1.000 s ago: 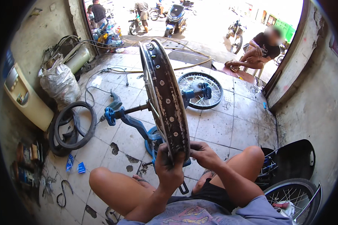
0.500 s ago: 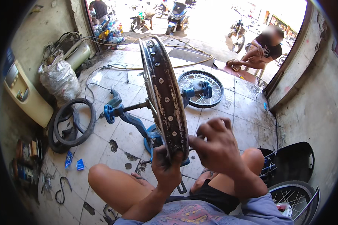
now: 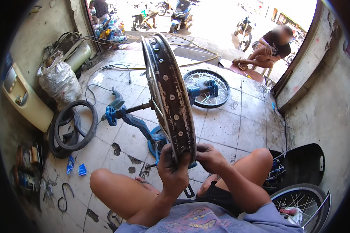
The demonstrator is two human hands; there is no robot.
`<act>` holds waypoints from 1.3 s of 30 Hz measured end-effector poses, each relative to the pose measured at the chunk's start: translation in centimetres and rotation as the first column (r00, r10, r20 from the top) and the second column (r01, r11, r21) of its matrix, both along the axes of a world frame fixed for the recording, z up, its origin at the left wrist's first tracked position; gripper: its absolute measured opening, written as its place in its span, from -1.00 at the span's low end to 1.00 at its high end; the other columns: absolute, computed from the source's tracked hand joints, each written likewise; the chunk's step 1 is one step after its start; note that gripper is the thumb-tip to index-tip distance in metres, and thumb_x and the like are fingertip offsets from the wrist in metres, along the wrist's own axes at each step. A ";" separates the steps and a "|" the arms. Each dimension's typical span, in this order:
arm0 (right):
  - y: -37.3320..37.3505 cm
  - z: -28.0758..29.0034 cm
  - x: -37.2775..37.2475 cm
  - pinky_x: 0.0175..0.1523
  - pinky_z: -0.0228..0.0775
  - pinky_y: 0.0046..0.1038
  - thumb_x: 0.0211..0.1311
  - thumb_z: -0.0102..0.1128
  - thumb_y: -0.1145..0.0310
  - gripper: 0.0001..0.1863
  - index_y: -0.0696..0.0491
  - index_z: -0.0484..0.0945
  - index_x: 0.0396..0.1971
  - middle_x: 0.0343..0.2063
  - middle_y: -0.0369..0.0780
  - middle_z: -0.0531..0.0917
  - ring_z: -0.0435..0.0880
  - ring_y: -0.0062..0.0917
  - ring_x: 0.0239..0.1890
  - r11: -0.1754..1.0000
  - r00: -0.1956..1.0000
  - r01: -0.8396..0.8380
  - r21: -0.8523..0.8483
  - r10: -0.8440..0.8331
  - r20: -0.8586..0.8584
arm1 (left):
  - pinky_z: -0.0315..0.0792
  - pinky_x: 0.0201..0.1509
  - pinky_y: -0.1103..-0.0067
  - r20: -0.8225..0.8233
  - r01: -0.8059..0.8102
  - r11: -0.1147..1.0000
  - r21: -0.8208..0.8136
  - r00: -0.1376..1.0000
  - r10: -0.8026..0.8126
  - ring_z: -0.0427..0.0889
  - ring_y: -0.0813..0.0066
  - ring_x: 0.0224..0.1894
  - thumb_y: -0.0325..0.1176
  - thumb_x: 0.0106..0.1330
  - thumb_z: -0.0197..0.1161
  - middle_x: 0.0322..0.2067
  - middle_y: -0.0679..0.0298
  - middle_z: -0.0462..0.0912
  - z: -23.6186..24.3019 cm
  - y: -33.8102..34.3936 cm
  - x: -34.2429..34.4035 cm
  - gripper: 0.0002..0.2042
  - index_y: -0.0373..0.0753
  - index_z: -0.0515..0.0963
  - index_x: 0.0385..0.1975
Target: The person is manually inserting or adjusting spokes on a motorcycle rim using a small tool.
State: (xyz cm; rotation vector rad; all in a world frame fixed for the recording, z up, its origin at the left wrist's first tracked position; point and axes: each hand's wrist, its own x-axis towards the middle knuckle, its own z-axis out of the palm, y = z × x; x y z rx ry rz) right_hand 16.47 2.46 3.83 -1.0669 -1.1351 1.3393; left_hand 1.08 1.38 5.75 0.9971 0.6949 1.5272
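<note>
A bare wheel rim [image 3: 170,89], worn dark with scraped patches and several spoke-nipple heads along its channel, stands upright in front of me. Its axle rests across a blue wheel stand [image 3: 138,127]. My left hand [image 3: 175,173] grips the rim's near edge, thumb on the channel and fingers round the left side. Low on the rim's right side, my right hand [image 3: 210,158] has its fingers pinched together close against it. Whatever those fingertips hold is hidden.
A spoked wheel [image 3: 225,95] lies beyond the stand, and black tires [image 3: 92,126] lie to the left. At right are a black plastic part [image 3: 305,165] and another wheel [image 3: 319,194]. A person [image 3: 276,44] sits by the doorway. A hose [image 3: 182,67] crosses the far floor.
My right hand has come down and left from beside the rim, where it was raised and blurred, to the rim's lower right side. My left hand keeps its hold.
</note>
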 end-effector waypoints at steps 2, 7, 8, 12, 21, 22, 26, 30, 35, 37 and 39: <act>2.3 1.4 0.4 -0.05 0.42 -0.39 0.32 0.27 0.29 -0.78 -0.01 0.70 -0.08 -0.28 -0.21 0.63 0.59 -0.40 -0.16 0.986 0.931 -0.154 0.060 0.124 0.343 | 0.53 -0.14 0.65 -0.010 -0.036 0.999 -0.011 0.999 0.036 0.60 0.63 -0.21 -0.52 0.33 0.31 -0.19 0.28 0.62 -0.9 0.1 -0.5 -0.75 -0.29 0.42 -0.07; -0.8 6.2 -1.6 -0.12 0.28 -0.39 0.06 0.33 0.44 -0.81 0.09 0.70 -0.28 -0.45 -0.23 0.54 0.45 -0.34 -0.27 0.723 0.527 -0.049 0.689 -0.567 0.633 | 0.48 -0.04 0.62 -0.058 -0.121 0.988 0.099 0.990 0.127 0.59 0.57 -0.14 -0.50 0.35 0.29 -0.19 0.29 0.60 -3.1 -0.6 -0.9 -0.71 -0.34 0.43 0.02; -0.5 1.8 -0.8 -0.07 0.32 -0.44 0.14 0.33 0.47 -0.80 0.11 0.70 -0.20 -0.48 -0.25 0.57 0.50 -0.42 -0.26 0.826 0.757 0.097 0.556 -0.424 0.497 | 0.48 -0.04 0.62 -0.036 -0.086 0.992 0.090 0.995 0.089 0.59 0.57 -0.13 -0.50 0.35 0.29 -0.17 0.29 0.59 -2.9 -0.4 -0.3 -0.70 -0.34 0.42 0.03; 2.0 2.5 -0.5 0.00 0.34 -0.44 0.24 0.30 0.40 -0.79 0.08 0.69 -0.14 -0.36 -0.30 0.59 0.56 -0.51 -0.20 0.996 0.937 -0.094 -0.008 0.092 0.336 | 0.47 -0.06 0.63 -0.149 -0.114 0.992 0.057 0.981 0.121 0.57 0.59 -0.14 -0.51 0.34 0.31 -0.13 0.29 0.56 -3.0 -0.3 -0.7 -0.72 -0.31 0.42 -0.01; 0.6 -1.9 1.1 -0.16 0.41 -0.45 0.18 0.38 0.39 -0.84 0.06 0.74 -0.24 -0.46 -0.26 0.62 0.57 -0.51 -0.27 0.996 0.953 0.089 0.020 -0.091 0.288 | 0.47 -0.05 0.58 0.067 -0.133 0.988 0.076 0.989 0.128 0.54 0.50 -0.08 -0.48 0.28 0.36 -0.06 0.17 0.46 -3.4 -0.9 0.6 -0.60 -0.28 0.32 0.02; 0.7 -2.3 1.5 -0.16 0.43 -0.45 0.23 0.35 0.35 -0.82 0.08 0.74 -0.21 -0.47 -0.24 0.64 0.58 -0.53 -0.26 0.977 0.941 0.181 -0.111 -0.140 0.307 | 0.47 -0.05 0.58 0.068 -0.134 0.988 0.077 0.989 0.129 0.54 0.50 -0.08 -0.48 0.28 0.36 -0.06 0.17 0.46 -4.4 -1.0 0.3 -0.60 -0.28 0.32 0.02; 0.9 2.2 0.5 -0.04 0.33 -0.27 0.12 0.36 0.27 -0.84 -0.03 0.76 -0.33 -0.41 -0.20 0.67 0.59 -0.32 -0.23 0.982 0.521 -0.001 0.189 -0.161 0.838 | 0.43 0.05 0.53 -0.269 -0.036 0.997 0.072 0.962 0.054 0.53 0.46 -0.07 -0.43 0.38 0.24 -0.06 0.18 0.47 -9.3 -0.4 -1.2 -0.65 -0.32 0.34 0.10; -0.3 3.6 -0.9 -0.03 0.27 -0.29 0.10 0.38 0.24 -0.86 -0.09 0.76 -0.34 -0.44 -0.29 0.63 0.55 -0.38 -0.24 0.945 0.305 -0.152 0.289 -0.233 0.923 | 0.41 0.07 0.55 -0.211 0.141 0.987 -0.079 0.965 -0.155 0.51 0.50 -0.01 -0.43 0.45 0.14 -0.03 0.21 0.50 -8.0 -0.6 -2.0 -0.75 -0.30 0.41 0.07; -0.5 1.7 1.2 -0.18 0.30 -0.39 0.00 0.49 0.32 -0.81 -0.09 0.76 -0.32 -0.50 -0.34 0.62 0.50 -0.44 -0.36 0.905 0.660 -0.111 0.411 -0.243 0.711 | 0.40 0.07 0.59 -0.027 0.202 0.976 -0.078 0.979 -0.205 0.52 0.56 -0.01 -0.43 0.50 0.09 -0.03 0.26 0.55 -6.0 -1.1 -1.1 -0.80 -0.29 0.42 0.05; -0.4 1.9 0.9 -0.25 0.29 -0.40 -0.01 0.50 0.31 -0.81 -0.08 0.75 -0.33 -0.49 -0.35 0.63 0.49 -0.43 -0.39 0.907 0.639 -0.102 0.409 -0.255 0.725 | 0.40 0.07 0.61 -0.003 0.215 0.972 -0.095 0.976 -0.216 0.53 0.58 -0.03 -0.42 0.51 0.08 -0.04 0.28 0.55 -5.4 -1.1 -1.4 -0.81 -0.29 0.42 0.04; -1.0 2.5 0.4 -0.21 0.33 -0.42 0.05 0.48 0.33 -0.80 -0.04 0.75 -0.29 -0.46 -0.35 0.65 0.52 -0.48 -0.37 0.906 0.610 -0.100 0.412 -0.271 0.744 | 0.40 0.05 0.64 -0.021 0.166 0.981 -0.099 0.985 -0.169 0.54 0.61 -0.06 -0.42 0.50 0.10 -0.07 0.30 0.57 -5.1 -1.4 -1.4 -0.79 -0.29 0.42 0.05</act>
